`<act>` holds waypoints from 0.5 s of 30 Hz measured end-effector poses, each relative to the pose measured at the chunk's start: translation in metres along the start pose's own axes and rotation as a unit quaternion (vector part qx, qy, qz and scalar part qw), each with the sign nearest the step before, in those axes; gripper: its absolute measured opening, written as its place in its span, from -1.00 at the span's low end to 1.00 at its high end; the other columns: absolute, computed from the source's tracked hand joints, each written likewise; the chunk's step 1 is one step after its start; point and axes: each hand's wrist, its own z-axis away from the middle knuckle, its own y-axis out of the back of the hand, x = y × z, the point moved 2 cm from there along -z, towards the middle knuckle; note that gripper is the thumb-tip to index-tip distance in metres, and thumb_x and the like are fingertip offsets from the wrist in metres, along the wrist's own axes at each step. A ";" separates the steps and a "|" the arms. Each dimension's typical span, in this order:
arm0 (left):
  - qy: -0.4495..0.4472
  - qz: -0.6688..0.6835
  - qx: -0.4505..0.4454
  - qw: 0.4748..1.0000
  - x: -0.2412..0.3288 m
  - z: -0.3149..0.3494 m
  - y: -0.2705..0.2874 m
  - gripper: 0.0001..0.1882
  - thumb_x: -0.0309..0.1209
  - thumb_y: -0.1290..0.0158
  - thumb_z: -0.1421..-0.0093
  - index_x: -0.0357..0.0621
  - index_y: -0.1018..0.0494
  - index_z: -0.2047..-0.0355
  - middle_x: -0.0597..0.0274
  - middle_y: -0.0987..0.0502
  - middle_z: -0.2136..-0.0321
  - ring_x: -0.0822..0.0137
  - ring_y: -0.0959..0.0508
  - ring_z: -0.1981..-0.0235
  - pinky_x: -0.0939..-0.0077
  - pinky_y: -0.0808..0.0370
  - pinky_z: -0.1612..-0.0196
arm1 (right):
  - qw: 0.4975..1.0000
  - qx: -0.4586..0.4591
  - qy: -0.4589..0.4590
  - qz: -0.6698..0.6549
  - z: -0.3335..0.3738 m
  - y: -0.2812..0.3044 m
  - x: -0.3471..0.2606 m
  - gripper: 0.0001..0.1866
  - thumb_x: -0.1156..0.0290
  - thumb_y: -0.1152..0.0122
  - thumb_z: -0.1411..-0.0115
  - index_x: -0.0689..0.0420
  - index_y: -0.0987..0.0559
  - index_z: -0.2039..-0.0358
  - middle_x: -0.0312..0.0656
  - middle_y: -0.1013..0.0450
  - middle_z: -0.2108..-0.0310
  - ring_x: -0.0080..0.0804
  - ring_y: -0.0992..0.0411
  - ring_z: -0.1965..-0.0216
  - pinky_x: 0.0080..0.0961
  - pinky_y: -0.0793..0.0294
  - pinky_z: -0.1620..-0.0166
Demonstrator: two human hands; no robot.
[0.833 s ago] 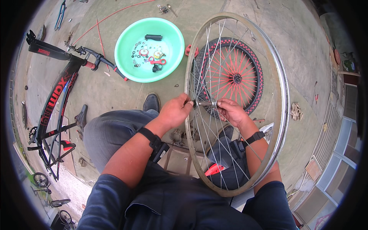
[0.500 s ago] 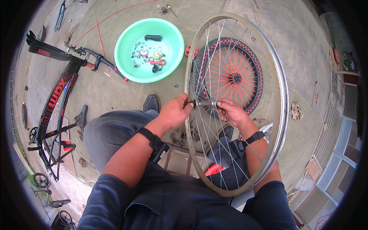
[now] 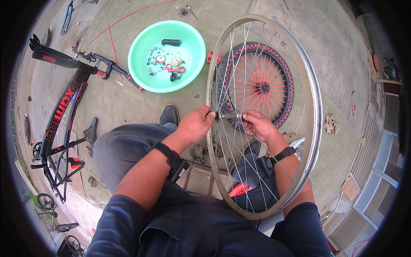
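- Almost nothing has shifted since the earlier pictures: both hands sit at the hub as before, and the rim has not visibly turned.
- Left hand (image 3: 196, 125) is curled around the near end of the hub (image 3: 231, 116), fingers closed on the axle end, likely to keep it from spinning.
- Right hand (image 3: 258, 125) reaches through the spokes (image 3: 239, 77) and pinches the far end of the hub; whether it holds a small nut there I cannot tell.
- Rim (image 3: 316, 124) stands upright on edge between the knees, bare of tyre, its lower arc resting by the lap, so both ends of the hub can be reached at once.
- Basin (image 3: 147, 81), green, lies on the floor ahead of the left knee, holding small parts, washers and a black grip within reach.
- Tyred wheel (image 3: 283, 77) with red spokes lies flat on the floor behind the rim.
- Frame (image 3: 64, 111), black and red, lies along the floor's left edge, well apart from the hands.
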 end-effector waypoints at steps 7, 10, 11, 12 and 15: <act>0.017 0.050 -0.009 0.999 0.002 0.004 0.000 -0.71 -0.21 0.03 -0.30 -0.24 -0.40 0.25 -0.16 -0.53 0.45 -0.16 -0.54 0.32 0.04 -0.43 0.25 | 1.000 0.011 -0.005 -0.003 0.000 -0.001 0.000 -0.92 0.34 -0.12 -0.30 0.04 -0.51 0.29 -0.45 -0.41 0.51 -0.69 -0.34 0.52 -0.68 -0.29 0.47; -0.014 0.038 0.012 0.999 0.002 0.002 0.000 -0.72 -0.23 0.01 -0.28 -0.24 -0.40 0.25 -0.11 -0.53 0.48 -0.09 -0.55 0.37 0.10 -0.44 0.28 | 1.000 0.013 -0.007 -0.002 0.000 -0.001 0.000 -0.92 0.34 -0.12 -0.30 0.04 -0.51 0.29 -0.45 -0.41 0.50 -0.70 -0.34 0.50 -0.69 -0.29 0.45; -0.016 0.018 0.013 1.000 0.001 0.001 0.000 -0.73 -0.24 -0.01 -0.27 -0.23 -0.40 0.25 -0.07 -0.53 0.49 -0.03 -0.55 0.39 0.14 -0.44 0.30 | 1.000 0.009 -0.007 -0.004 0.001 -0.001 0.000 -0.92 0.34 -0.11 -0.30 0.04 -0.51 0.29 -0.45 -0.41 0.50 -0.70 -0.34 0.50 -0.70 -0.30 0.44; -0.005 -0.004 0.008 1.000 0.000 0.000 0.000 -0.74 -0.26 -0.02 -0.26 -0.23 -0.39 0.24 -0.03 -0.53 0.50 0.02 -0.55 0.42 0.18 -0.44 0.32 | 1.000 0.006 -0.006 -0.006 0.001 -0.001 0.000 -0.92 0.34 -0.11 -0.30 0.04 -0.51 0.29 -0.45 -0.42 0.49 -0.70 -0.35 0.49 -0.70 -0.30 0.43; 0.007 -0.013 -0.003 1.000 0.000 0.000 0.000 -0.74 -0.26 -0.03 -0.26 -0.23 -0.39 0.25 -0.03 -0.52 0.50 0.02 -0.55 0.43 0.19 -0.44 0.33 | 1.000 0.004 -0.008 -0.010 0.001 -0.001 0.000 -0.92 0.35 -0.12 -0.30 0.05 -0.51 0.29 -0.45 -0.42 0.48 -0.71 -0.35 0.48 -0.70 -0.30 0.42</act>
